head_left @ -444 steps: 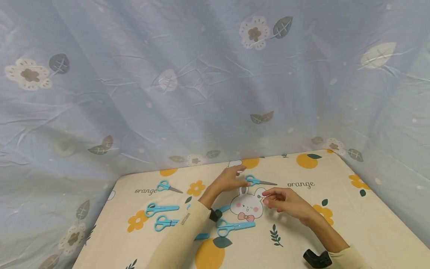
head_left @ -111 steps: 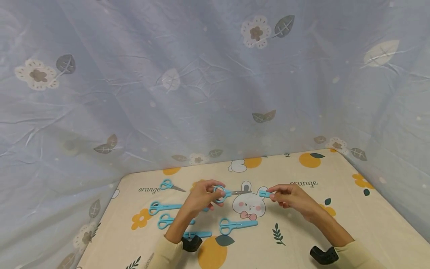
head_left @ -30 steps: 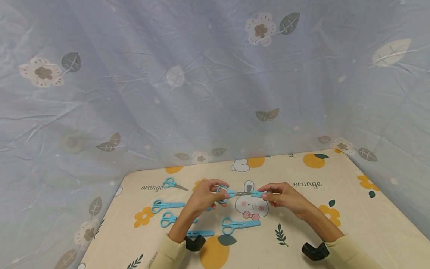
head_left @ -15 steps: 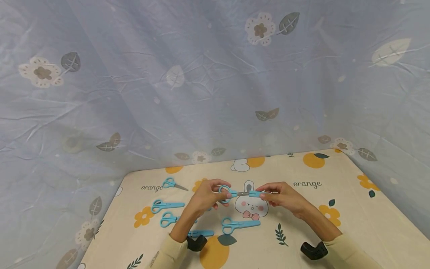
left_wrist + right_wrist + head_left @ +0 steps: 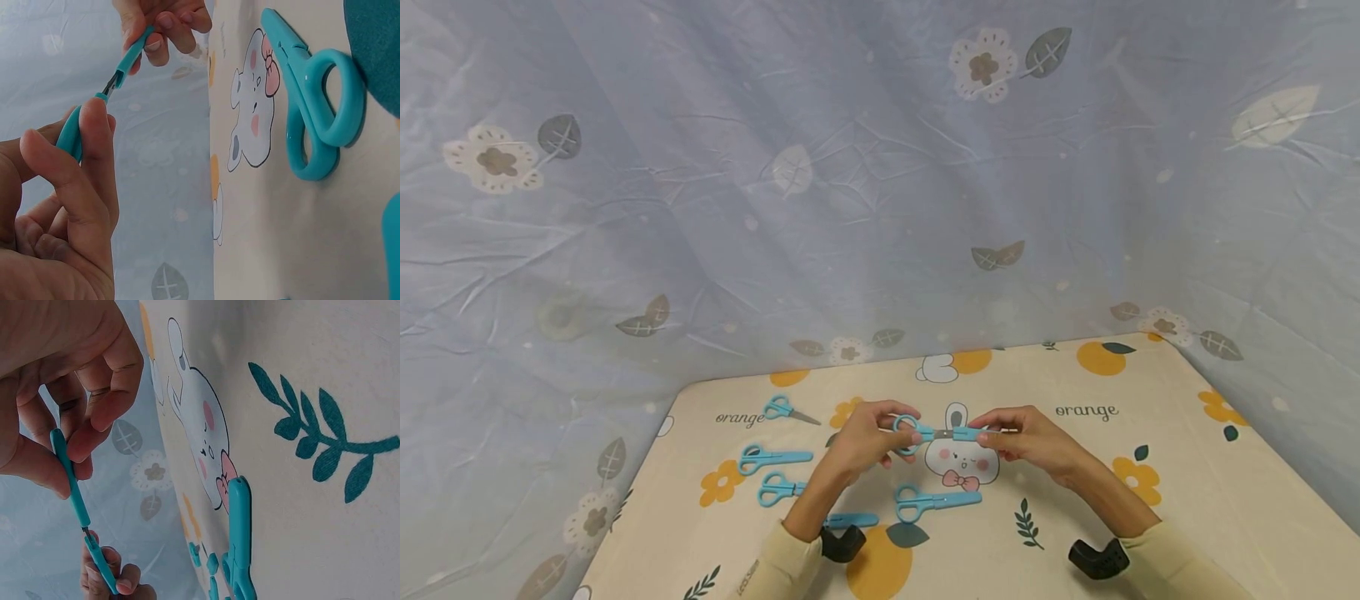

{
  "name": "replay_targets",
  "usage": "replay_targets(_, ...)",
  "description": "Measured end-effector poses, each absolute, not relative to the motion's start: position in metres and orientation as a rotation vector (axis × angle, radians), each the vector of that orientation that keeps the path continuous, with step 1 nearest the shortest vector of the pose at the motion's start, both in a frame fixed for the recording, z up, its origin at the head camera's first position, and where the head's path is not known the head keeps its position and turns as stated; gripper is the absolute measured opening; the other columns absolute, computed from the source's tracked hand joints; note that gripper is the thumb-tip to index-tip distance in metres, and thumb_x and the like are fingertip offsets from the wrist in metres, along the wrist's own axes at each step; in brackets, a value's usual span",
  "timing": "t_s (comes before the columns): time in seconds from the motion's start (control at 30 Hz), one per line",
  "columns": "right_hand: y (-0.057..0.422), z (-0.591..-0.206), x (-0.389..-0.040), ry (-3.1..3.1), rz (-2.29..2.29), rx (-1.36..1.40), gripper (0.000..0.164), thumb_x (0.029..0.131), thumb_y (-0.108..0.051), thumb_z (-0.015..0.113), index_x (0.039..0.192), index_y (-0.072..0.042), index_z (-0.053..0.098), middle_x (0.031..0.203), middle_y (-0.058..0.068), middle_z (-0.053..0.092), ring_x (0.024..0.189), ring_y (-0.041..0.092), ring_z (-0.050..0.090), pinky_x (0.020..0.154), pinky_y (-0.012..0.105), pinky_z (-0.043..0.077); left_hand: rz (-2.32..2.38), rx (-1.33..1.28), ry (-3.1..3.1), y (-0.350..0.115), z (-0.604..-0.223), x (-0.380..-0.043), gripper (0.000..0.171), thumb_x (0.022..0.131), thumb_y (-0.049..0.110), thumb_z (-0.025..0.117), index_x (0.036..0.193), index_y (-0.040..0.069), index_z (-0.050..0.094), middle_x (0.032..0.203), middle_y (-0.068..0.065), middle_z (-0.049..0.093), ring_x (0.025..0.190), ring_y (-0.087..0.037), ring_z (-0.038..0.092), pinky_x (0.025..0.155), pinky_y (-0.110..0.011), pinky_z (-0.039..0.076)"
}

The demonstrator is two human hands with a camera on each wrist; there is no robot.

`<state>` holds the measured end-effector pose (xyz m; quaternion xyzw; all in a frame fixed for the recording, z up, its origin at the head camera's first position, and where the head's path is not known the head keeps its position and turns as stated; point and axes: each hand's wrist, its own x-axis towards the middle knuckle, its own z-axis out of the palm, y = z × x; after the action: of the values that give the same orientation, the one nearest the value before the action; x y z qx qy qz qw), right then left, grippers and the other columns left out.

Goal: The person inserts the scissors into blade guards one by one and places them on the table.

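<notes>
My left hand (image 5: 865, 440) pinches the blue handles of a pair of scissors (image 5: 929, 434) between thumb and fingers, above the cloth. The thumb and fingers of my right hand (image 5: 1033, 442) pinch a slim blue blade cover (image 5: 965, 433). Scissors and cover lie in one line, with the blade tips inside the cover. In the left wrist view a short stretch of dark blade (image 5: 110, 84) shows between the handles and the cover's mouth. From the right wrist the cover (image 5: 76, 497) is seen edge-on, with only a small gap left before the handles.
Uncovered scissors (image 5: 780, 407) lie at the back left. Covered blue scissors (image 5: 775, 458) lie at the left, with more (image 5: 778, 489) partly behind the left arm and others (image 5: 857, 520) by its wrist mount. Another covered pair (image 5: 951, 500) lies in front. A pale patterned curtain (image 5: 850, 208) encloses the table.
The scissors that lay bare on the cloth at first are now held up, and a cover is in my right hand. Over the last second the blades have slid deeper into it.
</notes>
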<state>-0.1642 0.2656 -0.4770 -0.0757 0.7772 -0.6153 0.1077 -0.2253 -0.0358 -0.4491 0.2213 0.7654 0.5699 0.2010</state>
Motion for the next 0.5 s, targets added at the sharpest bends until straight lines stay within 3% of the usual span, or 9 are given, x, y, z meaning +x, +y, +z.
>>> replay_targets(0.3,0.2637,-0.4765,-0.1639,2.266,-1.809,-0.232,0.037,0.101,-0.025,0.077,0.129,-0.001,0.074,0.094,-0.003,0.067,0.076,0.013,0.054,0.069,0.028,0.049,1.594,0.62,2.136,-0.0328,-0.4501,-0.2232,0.027,0.098,0.011,0.079,0.125,0.008,0.075,0.103,-0.029,0.078,0.074,-0.023,0.081,0.048,-0.02,0.047)
replay_targets(0.5,0.2626,-0.4746,-0.1623,2.243,-1.82,-0.255,0.039,0.103,-0.022,0.075,0.132,0.003,0.072,0.091,-0.003,0.064,0.074,0.013,0.052,0.067,0.027,0.047,1.601,0.65,2.135,-0.032,-0.4507,-0.2233,0.028,0.097,0.01,0.08,0.125,0.007,0.074,0.093,-0.014,0.08,0.073,-0.023,0.08,0.047,-0.022,0.048)
